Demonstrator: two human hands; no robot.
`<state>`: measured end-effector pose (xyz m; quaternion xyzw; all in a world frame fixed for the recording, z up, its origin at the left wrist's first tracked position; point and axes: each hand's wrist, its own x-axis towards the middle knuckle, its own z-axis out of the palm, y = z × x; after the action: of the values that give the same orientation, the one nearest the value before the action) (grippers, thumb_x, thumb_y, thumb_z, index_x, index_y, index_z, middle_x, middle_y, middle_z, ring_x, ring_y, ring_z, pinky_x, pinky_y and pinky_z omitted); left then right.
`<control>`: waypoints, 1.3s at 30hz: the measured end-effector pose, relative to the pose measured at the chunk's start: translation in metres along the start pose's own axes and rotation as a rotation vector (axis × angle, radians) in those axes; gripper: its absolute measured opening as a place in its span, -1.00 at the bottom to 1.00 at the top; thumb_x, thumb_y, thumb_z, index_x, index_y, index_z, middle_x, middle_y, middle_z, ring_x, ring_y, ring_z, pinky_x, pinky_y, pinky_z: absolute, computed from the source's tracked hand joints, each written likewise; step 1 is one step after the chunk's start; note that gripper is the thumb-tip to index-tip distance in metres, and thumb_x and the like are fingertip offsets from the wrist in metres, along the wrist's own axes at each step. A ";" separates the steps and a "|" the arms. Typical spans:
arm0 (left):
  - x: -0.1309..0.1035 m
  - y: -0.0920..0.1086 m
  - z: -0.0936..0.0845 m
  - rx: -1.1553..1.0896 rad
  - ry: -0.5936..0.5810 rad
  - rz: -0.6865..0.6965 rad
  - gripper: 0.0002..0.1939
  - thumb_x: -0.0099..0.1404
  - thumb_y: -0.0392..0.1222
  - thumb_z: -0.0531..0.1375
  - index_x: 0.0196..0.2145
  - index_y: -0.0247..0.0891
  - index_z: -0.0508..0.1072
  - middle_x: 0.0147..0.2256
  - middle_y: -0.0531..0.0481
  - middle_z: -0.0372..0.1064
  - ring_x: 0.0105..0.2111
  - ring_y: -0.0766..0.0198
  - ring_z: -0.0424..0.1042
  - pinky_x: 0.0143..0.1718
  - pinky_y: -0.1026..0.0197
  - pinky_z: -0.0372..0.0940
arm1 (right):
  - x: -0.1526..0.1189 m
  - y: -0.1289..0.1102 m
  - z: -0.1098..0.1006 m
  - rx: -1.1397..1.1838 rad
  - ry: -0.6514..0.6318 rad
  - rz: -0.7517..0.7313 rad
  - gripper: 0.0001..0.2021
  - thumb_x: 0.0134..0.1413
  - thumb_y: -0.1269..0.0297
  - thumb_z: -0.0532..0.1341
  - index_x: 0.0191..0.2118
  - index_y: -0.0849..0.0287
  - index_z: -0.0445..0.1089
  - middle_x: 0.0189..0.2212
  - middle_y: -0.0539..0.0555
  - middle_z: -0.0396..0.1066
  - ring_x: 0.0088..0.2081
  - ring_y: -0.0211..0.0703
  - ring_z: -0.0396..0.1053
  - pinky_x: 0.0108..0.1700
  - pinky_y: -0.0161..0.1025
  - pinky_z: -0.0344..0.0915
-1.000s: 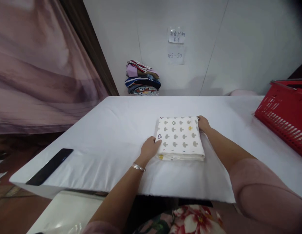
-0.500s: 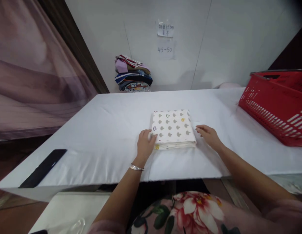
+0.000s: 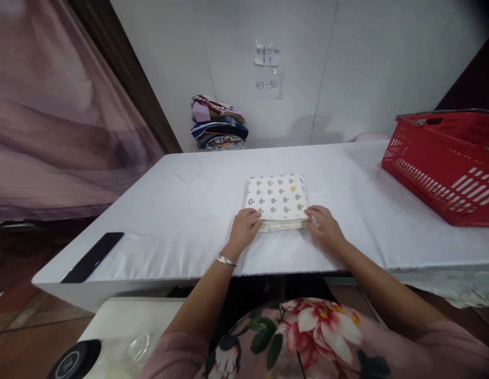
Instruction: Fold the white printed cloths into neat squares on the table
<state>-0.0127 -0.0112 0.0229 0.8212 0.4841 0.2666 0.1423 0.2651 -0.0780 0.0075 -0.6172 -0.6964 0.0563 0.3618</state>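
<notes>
A folded white cloth (image 3: 276, 196) printed with grey mushroom shapes, and a few purple and yellow ones, lies flat on the white-covered table (image 3: 181, 210). Its stacked layers show along the near edge. My left hand (image 3: 245, 227), with a silver bracelet at the wrist, grips the near left corner, fingers on top and thumb at the front edge. At the near right corner, my right hand (image 3: 323, 225) pinches the layers between thumb and fingers.
A red plastic basket (image 3: 445, 173) stands at the table's right side. Against the back wall rises a stack of folded clothes (image 3: 219, 123). A black phone-like slab (image 3: 93, 258) lies near the left front edge. Paper signs (image 3: 267, 84) hang on the wall, and a pink curtain (image 3: 70, 116) drapes at left.
My right hand has moved left from beside the cloth and taken hold of its near right corner. My left hand has closed on the near left corner. The camera view has shifted slightly.
</notes>
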 end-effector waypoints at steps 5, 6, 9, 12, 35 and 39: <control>0.001 0.003 0.000 0.011 0.027 0.036 -0.77 0.35 -0.14 0.04 -0.22 -0.15 0.49 -0.11 -0.02 0.38 -0.05 0.20 0.29 0.03 0.16 0.18 | 0.006 -0.008 0.001 -0.097 -0.019 -0.071 -0.71 0.14 0.21 0.09 -0.05 0.06 0.40 -0.03 0.11 0.32 0.03 -0.01 0.22 0.00 -0.09 0.28; 0.001 0.003 0.000 0.021 0.030 0.036 -0.76 0.36 -0.13 0.03 -0.23 -0.16 0.49 -0.12 -0.03 0.39 -0.06 0.20 0.29 0.01 0.16 0.18 | 0.007 -0.008 0.002 -0.109 -0.023 -0.076 -0.72 0.15 0.22 0.08 -0.06 0.06 0.41 -0.04 0.11 0.32 0.02 -0.01 0.22 0.00 -0.08 0.28; 0.002 0.003 0.003 0.054 0.042 0.040 -0.74 0.37 -0.13 0.00 -0.26 -0.19 0.48 -0.15 -0.05 0.40 -0.09 0.19 0.30 -0.03 0.13 0.20 | 0.009 -0.006 0.005 -0.124 -0.001 -0.118 -0.73 0.20 0.23 0.04 -0.09 0.06 0.42 -0.08 0.11 0.35 -0.01 -0.02 0.24 -0.02 -0.07 0.29; 0.001 0.000 0.005 0.064 0.080 0.082 -0.79 0.35 -0.14 0.04 -0.27 -0.20 0.47 -0.16 -0.05 0.40 -0.11 0.17 0.31 -0.05 0.09 0.22 | 0.009 -0.001 0.009 -0.129 0.046 -0.155 -0.74 0.23 0.23 0.02 -0.12 0.09 0.42 -0.11 0.12 0.36 -0.04 -0.04 0.25 -0.06 -0.09 0.32; -0.021 -0.014 0.005 -0.258 0.226 -0.448 -0.77 0.18 -0.29 0.11 -0.16 -0.20 0.35 -0.32 0.03 0.38 -0.35 0.30 0.38 -0.28 0.23 0.27 | 0.002 0.000 0.010 -0.186 0.102 -0.242 -0.71 0.15 0.24 0.09 -0.03 0.13 0.37 -0.01 0.19 0.30 0.01 0.04 0.23 0.00 0.01 0.24; -0.028 -0.013 0.002 -0.188 0.232 -0.461 -0.91 0.16 -0.21 0.17 -0.32 -0.21 0.37 -0.30 0.00 0.36 -0.31 0.26 0.37 -0.26 0.21 0.26 | 0.009 -0.005 0.013 -0.191 0.076 -0.326 -0.74 0.16 0.26 0.09 -0.06 0.13 0.36 0.01 0.21 0.30 0.04 0.06 0.23 0.03 0.05 0.17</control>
<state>-0.0319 -0.0292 0.0059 0.6365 0.6445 0.3631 0.2183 0.2539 -0.0664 0.0039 -0.5295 -0.7752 -0.0924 0.3320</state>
